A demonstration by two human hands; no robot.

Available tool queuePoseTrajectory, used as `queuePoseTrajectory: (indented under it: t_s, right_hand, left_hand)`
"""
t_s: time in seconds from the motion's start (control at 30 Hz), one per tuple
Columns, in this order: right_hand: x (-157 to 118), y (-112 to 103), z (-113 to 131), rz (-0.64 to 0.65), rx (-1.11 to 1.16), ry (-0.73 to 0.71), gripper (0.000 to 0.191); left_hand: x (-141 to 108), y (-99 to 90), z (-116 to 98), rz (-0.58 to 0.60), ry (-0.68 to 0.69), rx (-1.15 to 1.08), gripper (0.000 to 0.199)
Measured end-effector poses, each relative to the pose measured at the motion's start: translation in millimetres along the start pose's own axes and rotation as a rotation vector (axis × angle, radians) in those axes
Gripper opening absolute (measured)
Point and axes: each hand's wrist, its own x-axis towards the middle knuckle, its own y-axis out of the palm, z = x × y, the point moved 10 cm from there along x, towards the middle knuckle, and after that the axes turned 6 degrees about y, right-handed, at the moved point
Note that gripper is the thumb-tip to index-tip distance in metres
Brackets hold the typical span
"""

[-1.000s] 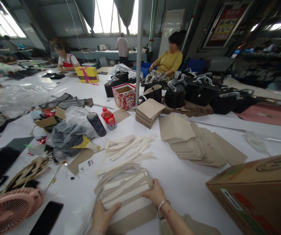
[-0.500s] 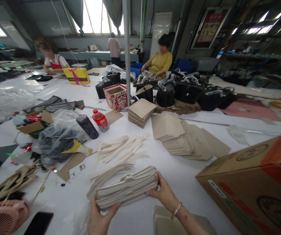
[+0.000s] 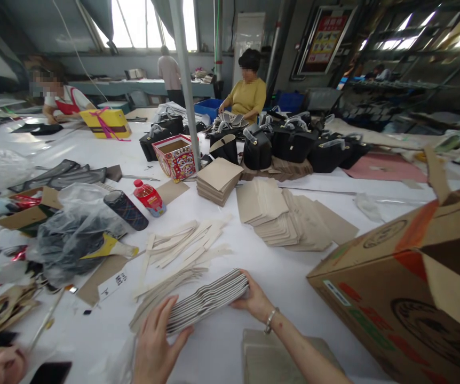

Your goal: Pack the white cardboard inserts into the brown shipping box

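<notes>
A thick stack of pale grey-beige strips (image 3: 208, 301) is held between my two hands above the white table. My left hand (image 3: 158, 333) grips its left end, thumb in front and fingers behind. At the other end my right hand (image 3: 256, 298), with a bracelet at the wrist, closes round the stack. The strips' layered edges face me and line up closely. Behind my left hand lies a curved bundle of similar strips (image 3: 166, 290). Looser cream strips (image 3: 190, 242) are spread beyond it. Below my right forearm rests a flat beige panel (image 3: 270, 357).
A large open cardboard box (image 3: 374, 288) stands at right. Beige board pieces (image 3: 270, 208) are fanned and stacked ahead. A red-capped bottle (image 3: 150, 198), a dark cylinder (image 3: 126, 209) and a plastic bag (image 3: 78, 229) lie left. Black handbags (image 3: 294, 144) stand farther back, near a person in yellow (image 3: 248, 96).
The stack has turned so its layered edges show more, and its strips sit more evenly. My left hand's fingers have shifted up over its end. The view has swung slightly right.
</notes>
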Motion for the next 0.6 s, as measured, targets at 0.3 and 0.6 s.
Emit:
queuePoseTrajectory:
  t_s: [0.3,0.6]
  right_hand:
    - [-4.2,3.2,6.6,0.022,0.003,-0.046,0.062]
    - [-7.3,2.5,-8.6,0.042,-0.025,-0.046,0.036]
  left_hand:
    - [18.5,27.6,-45.7,0.231,0.131,0.344,0.065]
    - [34.8,64.6,-42.9,0.710,0.065,0.199,0.072]
